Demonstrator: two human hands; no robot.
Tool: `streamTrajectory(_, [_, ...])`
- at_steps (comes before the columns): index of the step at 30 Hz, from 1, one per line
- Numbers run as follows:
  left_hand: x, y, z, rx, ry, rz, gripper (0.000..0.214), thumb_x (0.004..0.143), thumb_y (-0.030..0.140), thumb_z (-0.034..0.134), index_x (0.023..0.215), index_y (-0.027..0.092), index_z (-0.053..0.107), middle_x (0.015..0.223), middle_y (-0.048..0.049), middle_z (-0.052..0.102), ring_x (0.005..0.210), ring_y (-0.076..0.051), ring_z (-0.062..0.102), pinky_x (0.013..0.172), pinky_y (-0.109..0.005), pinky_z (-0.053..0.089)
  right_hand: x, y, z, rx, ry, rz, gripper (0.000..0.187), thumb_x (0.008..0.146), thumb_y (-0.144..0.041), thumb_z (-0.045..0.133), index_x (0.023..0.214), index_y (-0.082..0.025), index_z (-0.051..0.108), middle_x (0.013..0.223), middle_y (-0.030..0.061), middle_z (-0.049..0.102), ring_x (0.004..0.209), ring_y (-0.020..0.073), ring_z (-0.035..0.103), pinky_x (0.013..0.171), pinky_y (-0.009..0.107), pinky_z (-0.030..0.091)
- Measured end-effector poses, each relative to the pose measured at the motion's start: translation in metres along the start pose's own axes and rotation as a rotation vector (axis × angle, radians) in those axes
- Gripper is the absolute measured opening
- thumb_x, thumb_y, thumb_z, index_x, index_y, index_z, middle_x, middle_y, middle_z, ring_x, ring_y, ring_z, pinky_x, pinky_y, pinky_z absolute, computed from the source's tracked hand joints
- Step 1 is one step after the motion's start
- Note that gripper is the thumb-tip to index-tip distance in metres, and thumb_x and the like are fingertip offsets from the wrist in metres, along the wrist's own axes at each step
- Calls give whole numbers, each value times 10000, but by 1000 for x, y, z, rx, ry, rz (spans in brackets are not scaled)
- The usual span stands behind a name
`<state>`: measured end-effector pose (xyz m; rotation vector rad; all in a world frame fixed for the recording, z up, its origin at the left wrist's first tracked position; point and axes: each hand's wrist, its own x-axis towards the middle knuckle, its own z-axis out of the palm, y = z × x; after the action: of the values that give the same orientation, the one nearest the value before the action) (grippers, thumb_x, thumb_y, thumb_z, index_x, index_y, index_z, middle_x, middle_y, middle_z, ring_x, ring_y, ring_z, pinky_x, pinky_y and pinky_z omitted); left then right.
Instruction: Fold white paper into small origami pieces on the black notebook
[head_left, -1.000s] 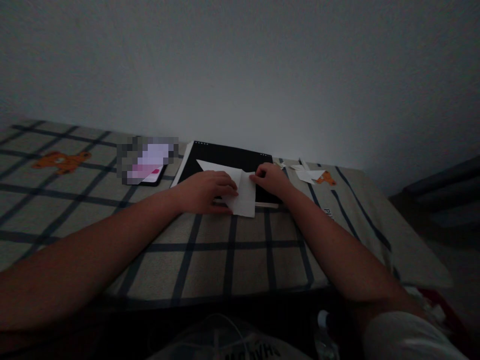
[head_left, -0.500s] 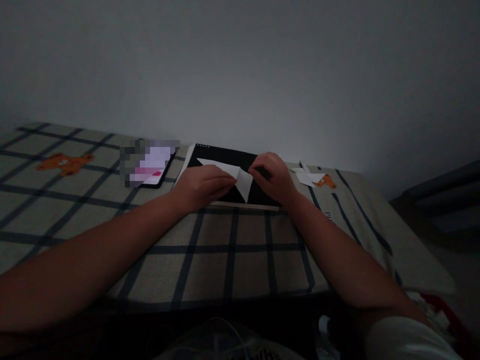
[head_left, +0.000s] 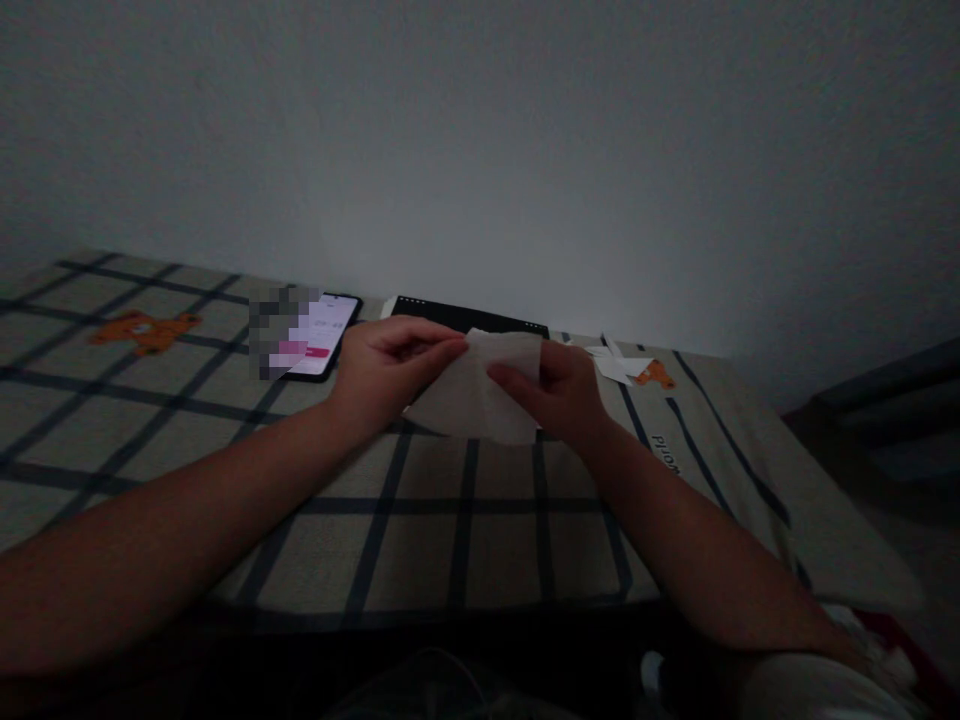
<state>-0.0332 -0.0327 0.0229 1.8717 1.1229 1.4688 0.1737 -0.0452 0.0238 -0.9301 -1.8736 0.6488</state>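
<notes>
A white sheet of paper (head_left: pixel 472 395) with a crease down its middle is held up in front of a black notebook (head_left: pixel 465 314). My left hand (head_left: pixel 386 365) pinches the paper's upper left edge between thumb and fingers. On the other side, my right hand (head_left: pixel 566 385) grips it with the thumb on the near face; its fingers are partly hidden behind the paper. Most of the notebook is covered by the paper and my hands.
A phone (head_left: pixel 319 340) with a lit screen lies left of the notebook. Folded white paper (head_left: pixel 619 365) rests to the right, near a printed orange bear (head_left: pixel 658 375). A checked cloth (head_left: pixel 420 560) covers the table, which meets a plain wall (head_left: pixel 480 150) behind.
The paper, which was a folded, pointed shape on the notebook, is now lifted, more opened out and tilted toward me. My right hand has taken hold of it.
</notes>
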Motion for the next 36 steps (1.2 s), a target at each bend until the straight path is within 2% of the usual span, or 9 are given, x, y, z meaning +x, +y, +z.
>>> streamTrajectory(3, [8, -2, 5, -264, -104, -323, 310, 724, 461, 731, 855, 181, 743, 686, -31, 694, 591, -158, 639, 532, -262, 506, 4, 4, 1, 215, -27, 199, 396, 757, -562, 695, 919, -201, 704, 833, 34, 678, 715, 163, 604, 605, 293, 481])
streamTrajectory(7, [15, -11, 10, -397, -224, -521, 303, 724, 400, 747, 906, 158, 735, 726, -52, 708, 592, -133, 621, 536, -239, 506, 12, 26, 1, 332, -96, 374, 403, 763, -532, 692, 986, -197, 699, 882, 48, 700, 726, 172, 623, 605, 295, 490])
streamTrajectory(10, [15, -21, 13, -385, -219, -557, 266, 703, 344, 776, 883, 153, 730, 755, -49, 716, 589, -110, 608, 548, -221, 505, 17, 42, 0, 301, -144, 405, 333, 730, -456, 740, 926, -189, 706, 908, 56, 706, 775, 182, 626, 666, 310, 495])
streamTrajectory(13, [14, -30, 18, -339, -243, -596, 245, 710, 335, 769, 858, 146, 724, 747, -47, 712, 579, -105, 601, 549, -222, 502, 20, 48, 1, 253, -106, 390, 306, 737, -416, 725, 941, -190, 697, 908, 52, 698, 782, 176, 613, 672, 306, 482])
streamTrajectory(17, [11, -35, 23, -324, -323, -622, 240, 703, 344, 770, 836, 151, 720, 710, -32, 695, 569, -112, 606, 535, -228, 494, 19, 41, 4, 64, -55, 351, 302, 766, -420, 694, 966, -196, 721, 733, 11, 634, 612, 128, 506, 539, 262, 373])
streamTrajectory(19, [10, -36, 24, -340, -339, -633, 237, 713, 350, 756, 840, 153, 718, 690, -26, 687, 565, -118, 610, 532, -235, 496, 18, 35, 4, -64, -54, 319, 268, 786, -415, 677, 932, -201, 745, 648, -9, 581, 558, 110, 432, 513, 260, 315])
streamTrajectory(22, [9, -35, 25, -359, -348, -649, 194, 740, 323, 719, 827, 149, 714, 679, -25, 684, 556, -115, 609, 530, -234, 496, 17, 30, 3, -119, -76, 308, 252, 799, -400, 666, 918, -200, 763, 635, -11, 581, 542, 101, 399, 512, 263, 293])
streamTrajectory(29, [9, -30, 27, -268, -335, -665, 104, 744, 250, 706, 754, 146, 696, 617, -11, 659, 522, -102, 586, 524, -222, 494, 20, 39, -1, -56, -168, 348, 212, 787, -351, 675, 892, -191, 766, 804, 37, 708, 697, 144, 566, 610, 272, 399])
streamTrajectory(36, [7, -32, 30, -180, -365, -644, 108, 755, 260, 719, 741, 153, 711, 578, -10, 648, 525, -109, 601, 518, -217, 499, 18, 36, 3, -250, -195, 256, 169, 789, -271, 637, 869, -177, 753, 841, 43, 717, 744, 151, 597, 696, 285, 436])
